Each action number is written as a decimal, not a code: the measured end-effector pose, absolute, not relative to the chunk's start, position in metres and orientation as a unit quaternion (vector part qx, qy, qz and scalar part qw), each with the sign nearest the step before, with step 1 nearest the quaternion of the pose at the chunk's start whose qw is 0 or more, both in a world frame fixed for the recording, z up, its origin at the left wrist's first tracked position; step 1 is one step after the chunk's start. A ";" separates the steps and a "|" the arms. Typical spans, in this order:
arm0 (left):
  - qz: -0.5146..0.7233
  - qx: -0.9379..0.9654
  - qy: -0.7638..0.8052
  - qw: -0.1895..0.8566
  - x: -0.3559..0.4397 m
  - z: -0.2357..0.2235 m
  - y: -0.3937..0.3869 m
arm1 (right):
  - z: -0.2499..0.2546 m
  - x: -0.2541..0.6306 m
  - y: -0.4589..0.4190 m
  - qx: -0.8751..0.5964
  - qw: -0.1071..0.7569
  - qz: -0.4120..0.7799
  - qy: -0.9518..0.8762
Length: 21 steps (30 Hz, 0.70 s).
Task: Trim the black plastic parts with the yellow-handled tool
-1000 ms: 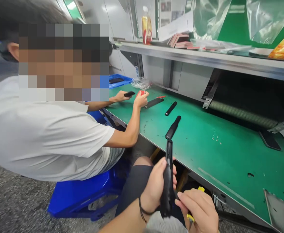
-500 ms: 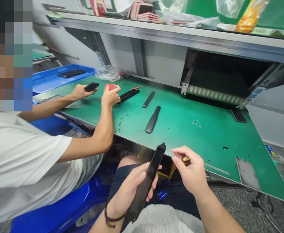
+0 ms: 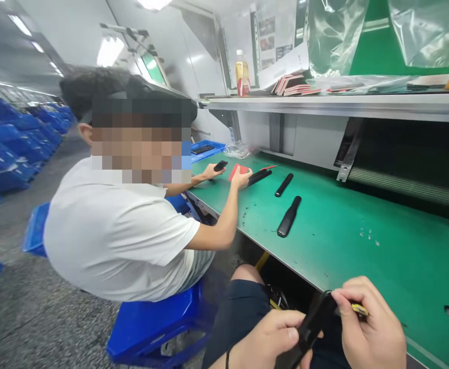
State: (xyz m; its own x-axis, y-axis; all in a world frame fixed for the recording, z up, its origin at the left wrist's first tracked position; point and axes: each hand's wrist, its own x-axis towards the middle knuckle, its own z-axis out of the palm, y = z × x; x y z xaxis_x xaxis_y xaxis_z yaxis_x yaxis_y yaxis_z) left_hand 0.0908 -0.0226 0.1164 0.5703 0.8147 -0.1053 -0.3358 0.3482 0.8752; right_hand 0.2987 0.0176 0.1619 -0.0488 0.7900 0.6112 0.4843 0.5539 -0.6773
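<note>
My left hand (image 3: 272, 335) is wrapped around a long black plastic part (image 3: 316, 320), which tilts up and away over my lap by the table's front edge. At its far end, my right hand (image 3: 372, 325) has thumb and forefinger closed against the tip. A small tool with a yellow handle (image 3: 360, 309) pokes out of that same hand; its working end is hidden by the fingers. On the table ahead lie a black paddle-shaped part (image 3: 289, 218) and a shorter black bar (image 3: 284, 185).
To the left a co-worker in a white shirt (image 3: 120, 230) holds a red block (image 3: 238, 172) and a small black piece (image 3: 220, 165). Two black bars lie beside that person's hand. Dark scraps dot the green table (image 3: 335, 230). A shelf (image 3: 335, 105) runs above it.
My view has swung left, showing more of the co-worker and the aisle. My right hand, earlier apart from the black part, now touches its far end.
</note>
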 end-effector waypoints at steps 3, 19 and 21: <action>0.420 0.390 0.267 0.775 0.095 0.105 -0.024 | 0.159 0.296 0.014 -0.419 0.528 0.099 -0.732; 0.340 0.251 0.189 0.887 0.063 0.115 -0.010 | 0.144 0.300 0.015 -0.321 0.387 -0.032 -0.864; 0.288 0.257 0.158 0.909 0.067 0.121 -0.011 | 0.150 0.305 0.016 -0.294 0.376 -0.046 -0.877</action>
State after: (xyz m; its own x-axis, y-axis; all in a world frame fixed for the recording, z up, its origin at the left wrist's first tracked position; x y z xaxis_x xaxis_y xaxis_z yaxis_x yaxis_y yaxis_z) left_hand 0.0669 -0.0106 0.1213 0.7842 0.6048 -0.1385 -0.4427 0.7018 0.5582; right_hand 0.3046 0.0164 0.1504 -0.5441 0.4810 0.6874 0.5501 0.8232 -0.1406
